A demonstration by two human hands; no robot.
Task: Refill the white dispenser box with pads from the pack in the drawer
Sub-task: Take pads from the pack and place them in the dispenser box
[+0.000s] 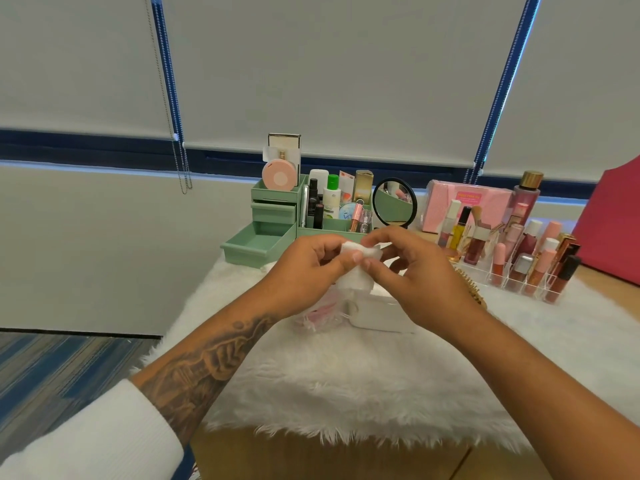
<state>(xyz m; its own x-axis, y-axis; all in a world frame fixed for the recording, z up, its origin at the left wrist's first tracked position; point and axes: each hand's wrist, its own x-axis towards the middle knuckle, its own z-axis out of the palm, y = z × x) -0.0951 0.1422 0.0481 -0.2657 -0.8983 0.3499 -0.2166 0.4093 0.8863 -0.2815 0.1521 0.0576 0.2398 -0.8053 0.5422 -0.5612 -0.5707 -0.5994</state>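
A fluffy white rug [346,375] covers the table. At its far side stands a green organiser [273,202], its bottom drawer [252,245] pulled out toward the near side; nothing shows inside it from this angle. Nearer, at the middle of the rug, lies the white dispenser box [374,311]. Touching its left end is a crumpled clear-and-pink wrapper, probably the pack [320,311], mostly hidden under the wrist.

Above the box, the left hand [304,268] and right hand [422,271] meet on a small stack of white pads [356,284]. The left pinches its left side, while the right's thumb and fingertips close narrowly on its top and right edge.

The pads should be very light, soft and compressible, and a stack would likely fan apart or shed sheets if held loosely. A firm pinch across the flat faces, squaring the edges, suits them better than gripping a corner before lowering them into the box.
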